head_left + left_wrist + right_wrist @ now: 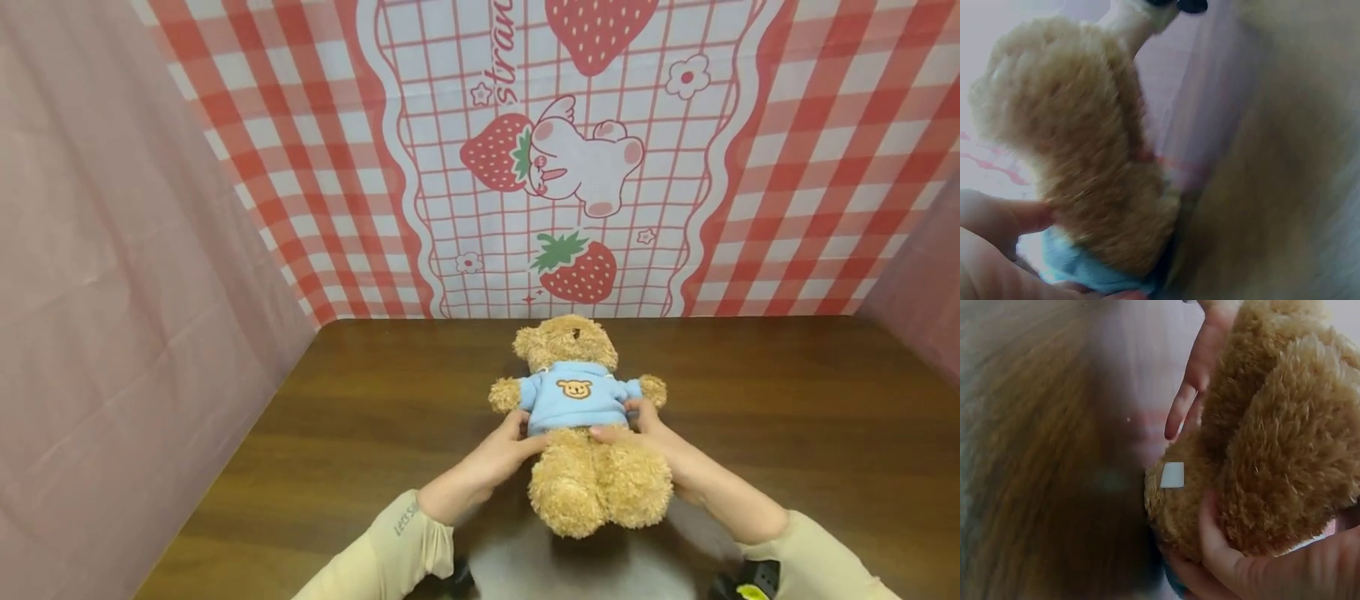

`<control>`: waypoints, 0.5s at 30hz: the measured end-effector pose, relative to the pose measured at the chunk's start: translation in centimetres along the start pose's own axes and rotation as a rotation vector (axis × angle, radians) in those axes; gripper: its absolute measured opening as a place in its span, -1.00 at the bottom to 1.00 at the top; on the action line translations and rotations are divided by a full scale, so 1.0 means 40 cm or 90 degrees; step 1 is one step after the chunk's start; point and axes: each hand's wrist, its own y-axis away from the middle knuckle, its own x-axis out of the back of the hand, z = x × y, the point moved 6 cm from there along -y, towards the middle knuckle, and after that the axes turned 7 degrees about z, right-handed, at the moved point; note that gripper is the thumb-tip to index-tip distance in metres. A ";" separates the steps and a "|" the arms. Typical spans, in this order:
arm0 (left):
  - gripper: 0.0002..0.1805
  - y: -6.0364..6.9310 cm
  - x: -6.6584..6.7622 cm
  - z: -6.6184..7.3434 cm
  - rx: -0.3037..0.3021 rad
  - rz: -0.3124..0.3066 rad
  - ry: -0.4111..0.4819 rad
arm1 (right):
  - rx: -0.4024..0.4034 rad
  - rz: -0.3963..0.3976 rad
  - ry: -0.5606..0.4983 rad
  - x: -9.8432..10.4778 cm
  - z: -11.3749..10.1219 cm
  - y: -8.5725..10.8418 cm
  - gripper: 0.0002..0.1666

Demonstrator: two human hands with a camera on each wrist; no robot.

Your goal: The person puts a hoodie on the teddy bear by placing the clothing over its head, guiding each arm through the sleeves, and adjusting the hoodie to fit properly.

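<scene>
A tan plush teddy bear (600, 479) in a light blue shirt (573, 412) faces up between both hands, its head away from me and its feet toward me. My left hand (498, 457) grips its waist on the left, thumb across the front by the shirt hem. On the opposite side my right hand (663, 442) holds the hip, thumb over the top of the leg. Brown fur (1079, 125) fills much of the left wrist view. A small white tag (1172, 475) shows on the underside in the right wrist view. Fingers beneath the bear are partly hidden.
The dark brown wooden table (375, 392) lies below the bear. A red checked cloth with strawberries (577, 271) hangs along the back edge. Pink curtains (112, 292) close off the sides. A pale grey patch (525, 571) is at the front edge.
</scene>
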 end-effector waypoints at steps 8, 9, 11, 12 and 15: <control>-0.51 0.005 0.000 0.028 -0.062 0.064 0.029 | 0.062 0.002 -0.011 -0.012 0.006 -0.005 -0.02; -0.51 0.004 -0.001 0.031 -0.065 0.065 0.023 | 0.073 0.011 -0.018 -0.011 0.004 -0.007 -0.05; -0.51 0.003 -0.002 0.032 -0.067 0.068 0.013 | 0.074 0.024 -0.041 -0.011 0.002 -0.010 -0.09; -0.52 0.002 -0.001 0.031 -0.064 0.075 0.010 | 0.067 0.033 -0.053 -0.011 0.002 -0.010 -0.11; -0.61 -0.002 0.004 0.025 -0.066 0.092 0.020 | 0.038 0.051 -0.074 -0.012 -0.002 -0.008 -0.13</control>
